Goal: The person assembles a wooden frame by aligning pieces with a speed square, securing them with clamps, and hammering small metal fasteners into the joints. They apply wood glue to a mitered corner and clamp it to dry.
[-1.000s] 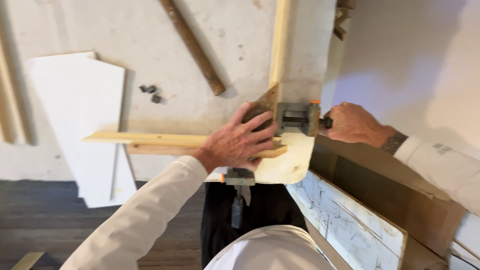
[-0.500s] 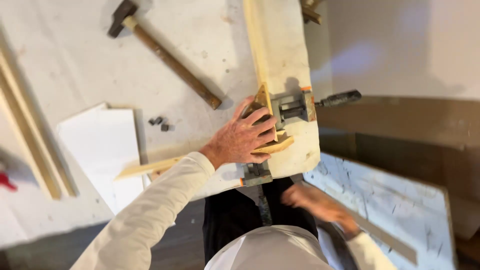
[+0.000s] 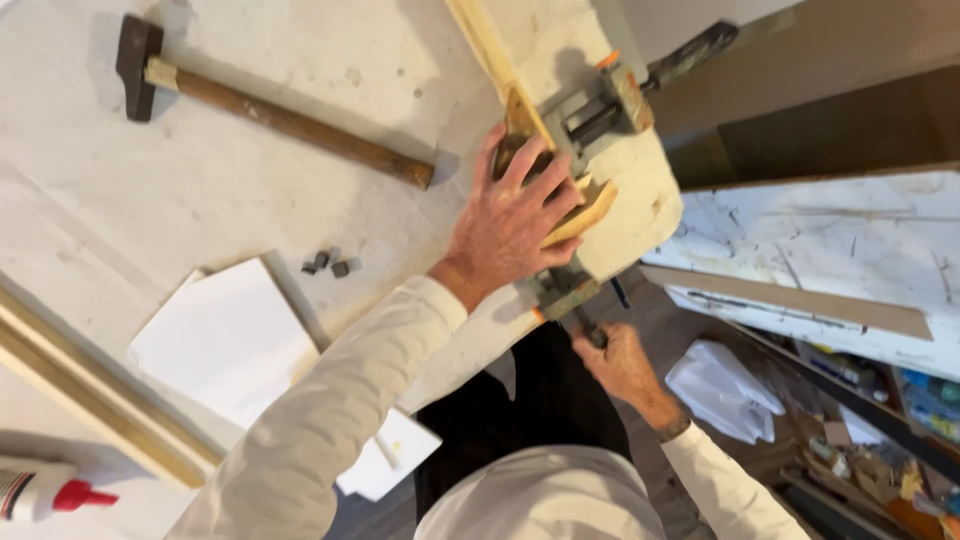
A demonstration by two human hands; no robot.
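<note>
Left hand (image 3: pixel 520 225): flat, fingers spread, pressing the pale wooden corner joint (image 3: pixel 585 205).
Right hand (image 3: pixel 622 362): closed around the dark clamp handle (image 3: pixel 590 330) below the table edge.

Left hand (image 3: pixel 515 225): laid flat, palm down, fingers spread wide and pressed on what's under it.
Left arm: stretched up from the lower left, white sleeve pulled to the wrist.
Right hand (image 3: pixel 618 362): kept low by the body, fingers curled tight round a handle.
Right arm: bent, white sleeve seen at the bottom right.
</note>
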